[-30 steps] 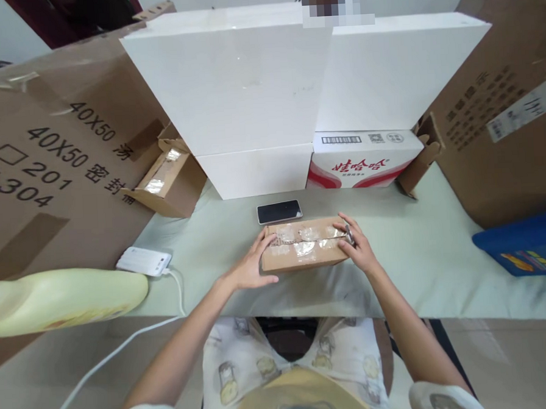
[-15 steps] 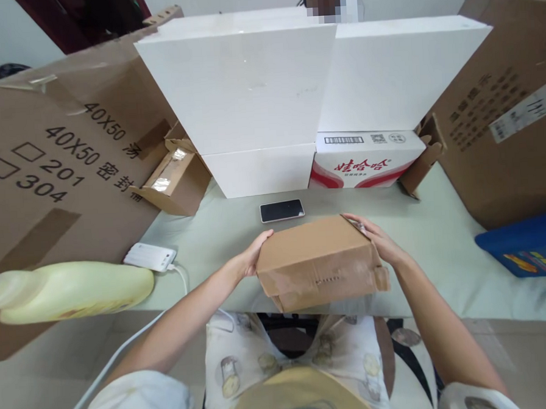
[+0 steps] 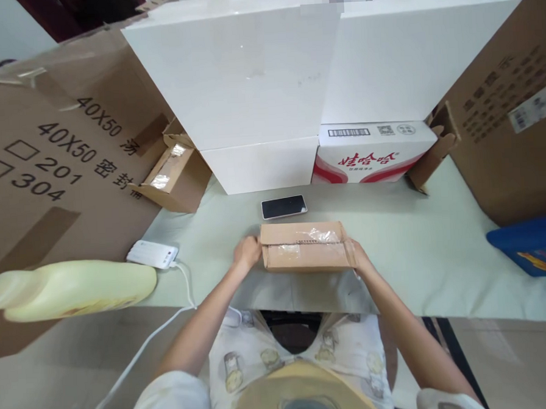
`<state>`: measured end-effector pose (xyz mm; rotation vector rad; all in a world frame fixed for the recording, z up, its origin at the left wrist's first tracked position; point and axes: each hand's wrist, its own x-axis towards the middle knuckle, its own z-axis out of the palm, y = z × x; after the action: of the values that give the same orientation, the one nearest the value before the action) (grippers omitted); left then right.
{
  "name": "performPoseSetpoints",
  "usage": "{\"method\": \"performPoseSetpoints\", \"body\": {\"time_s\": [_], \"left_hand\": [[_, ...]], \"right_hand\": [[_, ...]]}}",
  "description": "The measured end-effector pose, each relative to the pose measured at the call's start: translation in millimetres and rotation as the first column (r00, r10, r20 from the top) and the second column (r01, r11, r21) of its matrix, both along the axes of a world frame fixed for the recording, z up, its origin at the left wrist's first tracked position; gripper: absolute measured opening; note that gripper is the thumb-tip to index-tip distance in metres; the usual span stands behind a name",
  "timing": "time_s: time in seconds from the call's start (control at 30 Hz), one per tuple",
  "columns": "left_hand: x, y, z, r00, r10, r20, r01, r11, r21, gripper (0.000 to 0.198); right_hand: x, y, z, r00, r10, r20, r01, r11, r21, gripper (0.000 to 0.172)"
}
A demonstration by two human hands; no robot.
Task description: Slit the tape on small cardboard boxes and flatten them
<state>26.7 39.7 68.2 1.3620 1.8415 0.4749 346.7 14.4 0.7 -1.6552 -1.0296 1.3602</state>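
Observation:
A small brown cardboard box [image 3: 307, 257] is held between both hands above the front part of the green-covered table. Its long side with a taped seam faces me. My left hand [image 3: 248, 252] grips the box's left end, fingers curled against it. At the right end my right hand [image 3: 359, 256] holds on, its fingers mostly hidden behind the box. Just beyond the box lies a phone [image 3: 284, 207] with a dark screen.
White boxes [image 3: 248, 84] and a red-and-white carton [image 3: 371, 156] stand at the back. On the left are an opened brown box [image 3: 180, 179], a power bank [image 3: 152, 254] with a cable and a pale yellow bottle [image 3: 80, 288]. A blue container [image 3: 536, 245] is at right.
The box has turned in my hands, so its taped side now faces up toward me instead of its plain top. My hands have moved with it. The view has shifted slightly.

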Motion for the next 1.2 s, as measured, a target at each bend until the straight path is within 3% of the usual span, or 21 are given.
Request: {"method": "performPoseSetpoints", "body": {"time_s": [0.07, 0.13, 0.3, 0.4, 0.47, 0.5, 0.53, 0.6, 0.67, 0.77, 0.83, 0.97, 1.2], "left_hand": [[-1, -9, -1.1, 0.998, 0.028, 0.052, -0.039, 0.974, 0.222, 0.039], [3, -23, -4.0, 0.990, -0.024, 0.142, -0.031, 0.927, 0.374, 0.043], [14, -47, -18.9, 0.919, -0.261, 0.296, 0.108, 0.888, 0.448, 0.067], [10, -44, -23.0, 0.873, -0.348, 0.342, 0.180, 0.881, 0.437, 0.074], [4, -41, -21.5, 0.848, -0.390, 0.360, 0.222, 0.877, 0.426, 0.078], [2, -40, -19.8, 0.836, -0.407, 0.368, 0.241, 0.875, 0.420, 0.080], [0, -40, -17.7, 0.825, -0.422, 0.376, 0.258, 0.873, 0.414, 0.081], [-2, -42, -13.8, 0.808, -0.442, 0.389, 0.282, 0.870, 0.404, 0.084], [-1, -43, -11.4, 0.800, -0.451, 0.396, 0.293, 0.870, 0.397, 0.086], [2, -43, -12.2, 0.797, -0.452, 0.399, 0.296, 0.870, 0.394, 0.092], [3, -42, -15.0, 0.797, -0.455, 0.398, 0.297, 0.868, 0.398, 0.095], [3, -39, -22.1, 0.793, -0.465, 0.394, 0.303, 0.862, 0.408, 0.098], [0, -37, -27.1, 0.785, -0.478, 0.394, 0.311, 0.854, 0.417, 0.098]], "right_hand": [[-1, 0, 1.6, 0.999, -0.031, 0.036, 0.033, 0.999, -0.038, 0.033], [0, 0, 4.7, 0.996, -0.061, 0.072, 0.065, 0.997, -0.047, 0.033], [17, 6, 29.8, 0.979, -0.146, 0.142, 0.146, 0.989, 0.015, 0.041], [37, 4, 66.7, 0.973, -0.183, 0.137, 0.167, 0.979, 0.120, 0.041], [46, -3, 99.5, 0.980, -0.138, 0.142, 0.109, 0.974, 0.197, 0.049], [47, -8, 116.6, 0.983, -0.070, 0.168, 0.030, 0.973, 0.230, 0.051], [46, -13, 133.4, 0.961, 0.082, 0.263, -0.152, 0.953, 0.261, 0.049], [35, -21, 162.8, 0.800, 0.318, 0.510, -0.495, 0.829, 0.260, 0.042], [16, -25, 184.0, 0.500, 0.453, 0.739, -0.747, 0.656, 0.103, 0.036], [-18, -22, 200.4, 0.034, 0.503, 0.863, -0.819, 0.509, -0.264, 0.032], [-37, -18, 205.0, -0.144, 0.506, 0.850, -0.786, 0.464, -0.409, 0.032], [-55, -14, 210.3, -0.298, 0.485, 0.822, -0.716, 0.456, -0.529, 0.035], [-33, -20, 220.0, -0.329, 0.533, 0.779, -0.616, 0.504, -0.606, 0.038]]}}
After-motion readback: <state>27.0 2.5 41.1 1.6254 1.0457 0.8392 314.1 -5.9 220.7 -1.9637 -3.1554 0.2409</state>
